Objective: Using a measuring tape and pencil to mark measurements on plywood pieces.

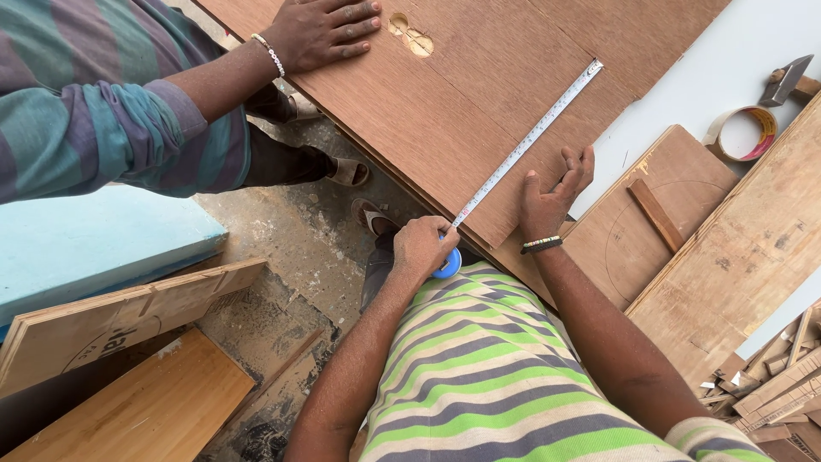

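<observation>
Striped shirt closest. Left hand (421,246) grip closed on blue tape case (448,263) at plywood sheet (479,94) near edge; tape blade (530,137) runs diagonally away up-right. Right hand (552,192) flat, open, just beside blade.

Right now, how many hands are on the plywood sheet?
3. The wearer's left hand grips the blue tape measure case at the sheet's near edge; the right hand presses flat beside the tape blade; a co-worker's hand rests at the far corner.
</observation>
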